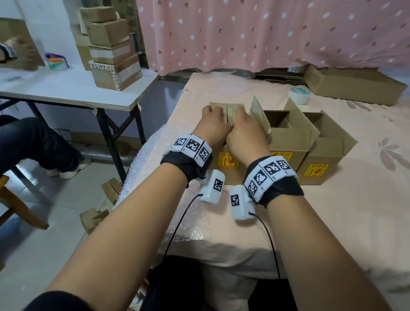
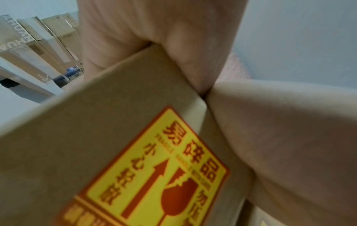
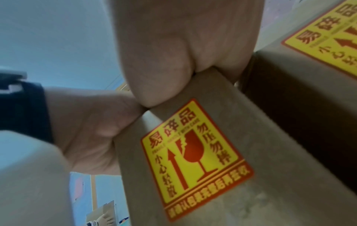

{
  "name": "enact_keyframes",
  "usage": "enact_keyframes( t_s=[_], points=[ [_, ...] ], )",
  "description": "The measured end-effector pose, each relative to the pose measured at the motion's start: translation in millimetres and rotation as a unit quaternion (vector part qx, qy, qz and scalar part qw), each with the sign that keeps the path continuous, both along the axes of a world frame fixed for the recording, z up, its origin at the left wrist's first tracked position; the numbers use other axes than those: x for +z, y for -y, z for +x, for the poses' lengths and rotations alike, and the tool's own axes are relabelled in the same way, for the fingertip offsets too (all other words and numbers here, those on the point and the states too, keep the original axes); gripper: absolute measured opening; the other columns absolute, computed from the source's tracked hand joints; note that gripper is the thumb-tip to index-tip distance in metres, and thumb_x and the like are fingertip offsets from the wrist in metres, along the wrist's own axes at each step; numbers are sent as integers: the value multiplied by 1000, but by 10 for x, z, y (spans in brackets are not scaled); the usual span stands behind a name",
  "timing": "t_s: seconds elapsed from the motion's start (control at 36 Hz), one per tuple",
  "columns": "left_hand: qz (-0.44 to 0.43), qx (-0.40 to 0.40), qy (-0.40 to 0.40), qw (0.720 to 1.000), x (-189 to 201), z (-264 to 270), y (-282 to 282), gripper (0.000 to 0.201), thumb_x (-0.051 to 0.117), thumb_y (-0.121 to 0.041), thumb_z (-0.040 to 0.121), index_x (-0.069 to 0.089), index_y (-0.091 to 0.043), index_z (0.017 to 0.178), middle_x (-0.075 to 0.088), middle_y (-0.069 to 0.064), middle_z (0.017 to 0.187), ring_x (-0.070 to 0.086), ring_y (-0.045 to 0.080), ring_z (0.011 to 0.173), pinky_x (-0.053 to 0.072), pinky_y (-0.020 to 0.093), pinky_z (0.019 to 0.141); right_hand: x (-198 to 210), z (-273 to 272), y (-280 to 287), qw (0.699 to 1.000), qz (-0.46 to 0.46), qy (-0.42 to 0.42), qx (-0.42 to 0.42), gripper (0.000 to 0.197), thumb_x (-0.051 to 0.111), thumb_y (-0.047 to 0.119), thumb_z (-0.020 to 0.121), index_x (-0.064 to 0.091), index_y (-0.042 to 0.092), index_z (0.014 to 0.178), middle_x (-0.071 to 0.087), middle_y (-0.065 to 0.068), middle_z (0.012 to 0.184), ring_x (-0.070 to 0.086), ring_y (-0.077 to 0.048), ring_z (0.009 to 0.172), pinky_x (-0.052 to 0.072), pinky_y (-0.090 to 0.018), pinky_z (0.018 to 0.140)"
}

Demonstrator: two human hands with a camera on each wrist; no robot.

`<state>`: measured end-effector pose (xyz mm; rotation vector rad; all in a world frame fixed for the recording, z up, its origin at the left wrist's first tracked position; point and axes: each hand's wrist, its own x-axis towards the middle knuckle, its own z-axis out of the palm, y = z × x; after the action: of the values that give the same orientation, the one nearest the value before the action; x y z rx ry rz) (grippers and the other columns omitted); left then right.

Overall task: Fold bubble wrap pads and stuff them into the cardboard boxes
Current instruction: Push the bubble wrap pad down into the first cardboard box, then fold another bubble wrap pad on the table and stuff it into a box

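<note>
Three small cardboard boxes with yellow fragile stickers stand in a row on the pink-covered table (image 1: 321, 220). Both hands lie on top of the leftmost box (image 1: 224, 175). My left hand (image 1: 211, 121) presses its left top flap with the knuckles bent. My right hand (image 1: 241, 127) lies over the right flap (image 1: 232, 111). The wrist views show the palm heels, left hand (image 2: 173, 38) and right hand (image 3: 173, 45), on the box's upper front edge, box (image 2: 96, 130) and box (image 3: 270, 168); the fingers are hidden. The middle box (image 1: 286, 139) and the right box (image 1: 327, 153) stand with flaps up. Bubble wrap (image 1: 151, 153) hangs off the table's left edge.
A tape roll (image 1: 299, 95) and a long flat carton (image 1: 354, 85) lie at the back right. To the left stands a white folding table (image 1: 72, 88) with stacked boxes (image 1: 113, 48); another person (image 1: 20, 141) sits there handling cardboard. Cardboard scraps (image 1: 93, 217) lie on the floor.
</note>
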<state>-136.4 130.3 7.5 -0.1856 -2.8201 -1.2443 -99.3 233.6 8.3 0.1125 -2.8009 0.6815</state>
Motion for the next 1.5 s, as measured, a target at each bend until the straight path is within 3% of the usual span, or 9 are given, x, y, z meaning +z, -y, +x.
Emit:
enact_keyframes(
  t_s=[0.11, 0.36, 0.67, 0.89, 1.0, 1.11, 1.31, 1.42, 1.5],
  points=[
    [-32, -16, -13, 999, -9, -66, 18, 41, 52, -16, 98, 51, 0, 136, 31, 16, 153, 40, 27, 139, 35, 32, 104, -9, -51, 3, 998, 62, 3, 15, 29, 45, 8, 90, 61, 2, 113, 59, -16, 124, 47, -32, 124, 32, -39, 112],
    [-32, -18, -40, 999, -61, -246, 60, 38, 55, -13, 96, 57, 2, 131, 41, 20, 152, 22, 22, 151, 32, 29, 104, 5, -124, 57, 998, 56, -1, 5, 35, 45, 9, 90, 61, -1, 119, 58, -18, 128, 47, -32, 124, 36, -37, 106],
    [12, 12, -67, 998, -60, -244, 102, 43, 62, -11, 92, 60, -9, 135, 49, 12, 147, 50, 26, 132, 36, 29, 105, 11, -131, 109, 997, 70, -28, 11, 33, 45, 8, 90, 61, -2, 117, 59, -19, 125, 48, -32, 122, 36, -38, 105],
    [28, 107, -118, 987, -70, -42, 91, 4, 64, -20, 81, 66, -21, 85, 58, -1, 98, 44, 23, 101, 44, 34, 79, -65, -55, 149, 987, 112, -98, -58, 29, 41, 13, 93, 58, 5, 116, 53, -18, 125, 45, -37, 118, 35, -46, 99],
    [56, 128, -118, 983, -31, 102, 97, 9, 62, -14, 77, 59, -18, 68, 64, -3, 71, 57, 28, 91, 54, 41, 72, 27, 15, 166, 992, 103, -66, -34, 28, 40, 14, 95, 60, 4, 114, 55, -16, 124, 52, -36, 115, 41, -43, 90],
    [76, 96, -116, 986, 1, 194, 160, 4, 67, -13, 76, 67, -14, 72, 70, -1, 74, 65, 23, 77, 57, 39, 73, 112, 114, 161, 994, 105, -12, -13, 32, 40, 17, 96, 62, 5, 115, 54, -14, 127, 56, -36, 114, 43, -42, 92],
    [186, -14, -94, 978, -163, 442, 530, 4, 69, -11, 87, 68, -14, 87, 72, 6, 105, 70, 27, 100, 57, 45, 89, 230, 246, 115, 986, 161, 47, 9, 34, 40, 29, 96, 60, 12, 118, 62, -13, 125, 56, -34, 117, 36, -46, 107],
    [153, 66, -113, 980, -183, 546, 931, 22, 60, -6, 94, 67, -14, 114, 68, 3, 117, 69, 24, 99, 58, 37, 86, 206, 270, 152, 985, 150, -85, 20, 55, 44, 30, 89, 43, 15, 142, 42, -15, 151, 39, -33, 139, 29, -47, 116],
    [28, 91, -98, 991, -235, 651, 1195, 17, 68, -11, 89, 72, -15, 106, 72, 0, 106, 67, 20, 99, 54, 38, 95, 182, 343, 295, 963, 134, -219, 77, 54, 49, 20, 83, 52, 12, 136, 54, -13, 138, 44, -31, 133, 28, -48, 117]
  ],
)
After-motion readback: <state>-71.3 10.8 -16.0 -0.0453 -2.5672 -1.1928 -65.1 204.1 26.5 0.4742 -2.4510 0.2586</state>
